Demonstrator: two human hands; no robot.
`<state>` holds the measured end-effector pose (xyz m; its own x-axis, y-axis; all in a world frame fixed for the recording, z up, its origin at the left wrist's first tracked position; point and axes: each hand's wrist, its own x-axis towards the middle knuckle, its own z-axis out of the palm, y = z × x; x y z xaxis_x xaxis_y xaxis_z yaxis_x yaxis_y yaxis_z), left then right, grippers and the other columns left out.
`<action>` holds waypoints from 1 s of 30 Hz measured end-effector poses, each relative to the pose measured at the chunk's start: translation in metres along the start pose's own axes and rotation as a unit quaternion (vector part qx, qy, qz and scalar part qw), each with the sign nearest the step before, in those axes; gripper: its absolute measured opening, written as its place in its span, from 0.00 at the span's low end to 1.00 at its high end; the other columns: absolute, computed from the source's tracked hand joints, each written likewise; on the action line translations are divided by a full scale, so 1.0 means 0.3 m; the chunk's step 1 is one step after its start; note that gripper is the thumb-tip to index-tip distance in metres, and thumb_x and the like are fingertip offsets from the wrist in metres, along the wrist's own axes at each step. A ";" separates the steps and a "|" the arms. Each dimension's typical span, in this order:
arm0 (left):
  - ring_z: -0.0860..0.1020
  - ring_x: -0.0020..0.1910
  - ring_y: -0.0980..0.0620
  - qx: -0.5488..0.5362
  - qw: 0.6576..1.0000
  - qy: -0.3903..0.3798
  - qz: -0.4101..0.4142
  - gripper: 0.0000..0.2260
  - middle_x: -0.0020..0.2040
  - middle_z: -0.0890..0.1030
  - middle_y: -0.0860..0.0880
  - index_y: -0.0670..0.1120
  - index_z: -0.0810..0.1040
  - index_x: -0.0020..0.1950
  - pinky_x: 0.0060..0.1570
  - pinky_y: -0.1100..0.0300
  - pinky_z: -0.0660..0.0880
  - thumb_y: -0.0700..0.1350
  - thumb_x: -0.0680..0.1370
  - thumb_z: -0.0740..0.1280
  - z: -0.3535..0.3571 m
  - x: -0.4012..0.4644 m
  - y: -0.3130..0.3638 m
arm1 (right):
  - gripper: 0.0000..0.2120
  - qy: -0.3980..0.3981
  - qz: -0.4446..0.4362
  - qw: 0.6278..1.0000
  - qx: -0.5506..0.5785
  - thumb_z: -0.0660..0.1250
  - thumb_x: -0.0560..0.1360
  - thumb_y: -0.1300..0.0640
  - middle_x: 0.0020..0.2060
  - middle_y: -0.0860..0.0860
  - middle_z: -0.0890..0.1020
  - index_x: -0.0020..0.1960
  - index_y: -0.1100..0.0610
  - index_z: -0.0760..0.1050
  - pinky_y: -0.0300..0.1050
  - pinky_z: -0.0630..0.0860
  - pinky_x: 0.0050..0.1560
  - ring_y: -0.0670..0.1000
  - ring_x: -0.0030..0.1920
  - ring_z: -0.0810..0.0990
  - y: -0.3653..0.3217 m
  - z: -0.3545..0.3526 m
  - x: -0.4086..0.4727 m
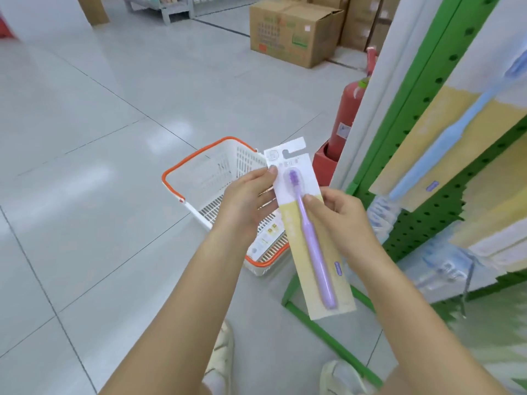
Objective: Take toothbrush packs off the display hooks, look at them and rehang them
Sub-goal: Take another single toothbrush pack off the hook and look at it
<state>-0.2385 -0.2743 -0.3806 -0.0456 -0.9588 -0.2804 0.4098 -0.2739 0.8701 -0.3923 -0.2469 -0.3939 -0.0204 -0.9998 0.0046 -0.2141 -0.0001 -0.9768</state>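
Note:
A toothbrush pack [296, 181] with a purple brush on a white and yellow card is held in front of me, its hang tab pointing up. My left hand [245, 203] pinches the card's left edge near the top, thumb on the front. My right hand [339, 220] grips its right edge at mid height, thumb on the brush handle. On the green pegboard display [422, 223] to the right hang more packs, among them one with a blue brush [445, 141].
A white shopping basket [211, 178] with an orange rim stands on the tiled floor behind my hands, with a pack lying in it. A red fire extinguisher [346, 118] stands beside the display. Cardboard boxes [293, 32] are stacked farther back. The display's green base frame [322, 332] runs along the floor.

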 end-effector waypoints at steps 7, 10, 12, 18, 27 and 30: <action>0.83 0.41 0.52 -0.006 1.000 -0.001 0.013 0.04 0.45 0.85 0.48 0.43 0.80 0.51 0.44 0.61 0.80 0.43 0.79 0.68 0.048 0.012 0.009 | 0.08 0.015 0.054 0.993 0.104 0.64 0.79 0.59 0.35 0.52 0.82 0.45 0.60 0.79 0.44 0.76 0.40 0.50 0.36 0.80 -0.034 -0.001 -0.025; 0.83 0.44 0.51 -0.026 1.000 -0.002 0.006 0.04 0.47 0.85 0.48 0.44 0.81 0.50 0.50 0.58 0.80 0.43 0.78 0.68 0.049 0.006 0.008 | 0.09 -0.001 0.069 0.992 0.106 0.65 0.79 0.57 0.39 0.58 0.82 0.50 0.62 0.78 0.56 0.78 0.47 0.54 0.39 0.80 -0.036 -0.010 -0.047; 0.83 0.45 0.51 -0.030 0.999 0.001 0.013 0.04 0.48 0.85 0.47 0.44 0.81 0.50 0.50 0.58 0.80 0.43 0.78 0.68 0.045 -0.003 0.010 | 0.08 -0.013 0.064 0.994 0.091 0.66 0.78 0.55 0.41 0.59 0.83 0.50 0.59 0.79 0.56 0.79 0.48 0.54 0.40 0.81 -0.042 -0.009 -0.063; 0.82 0.44 0.51 0.001 0.998 0.027 0.050 0.08 0.48 0.84 0.48 0.43 0.81 0.56 0.42 0.61 0.79 0.43 0.78 0.68 0.017 -0.037 0.047 | 0.07 -0.034 0.010 0.998 0.045 0.70 0.74 0.61 0.41 0.52 0.83 0.50 0.52 0.78 0.39 0.78 0.40 0.45 0.38 0.80 -0.025 0.028 -0.091; 0.80 0.39 0.50 0.172 0.963 0.103 0.178 0.05 0.40 0.83 0.47 0.48 0.81 0.38 0.44 0.54 0.75 0.44 0.72 0.76 -0.046 -0.072 0.130 | 0.09 -0.111 -0.037 0.993 -0.014 0.68 0.70 0.52 0.38 0.55 0.79 0.47 0.56 0.77 0.44 0.72 0.40 0.47 0.38 0.76 -0.016 0.074 -0.125; 0.80 0.38 0.52 0.198 0.948 0.118 0.218 0.07 0.37 0.83 0.50 0.49 0.81 0.36 0.41 0.57 0.75 0.43 0.72 0.76 -0.066 -0.082 0.137 | 0.07 -0.118 -0.038 0.992 -0.001 0.69 0.71 0.53 0.38 0.53 0.80 0.47 0.54 0.78 0.42 0.73 0.40 0.46 0.38 0.77 -0.017 0.084 -0.131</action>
<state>-0.2025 -0.2606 -0.3460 0.2743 -0.9566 0.0982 -0.0341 0.0924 0.9951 -0.3658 -0.2082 -0.3944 0.2253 -0.9739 0.0269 -0.2088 -0.0752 -0.9751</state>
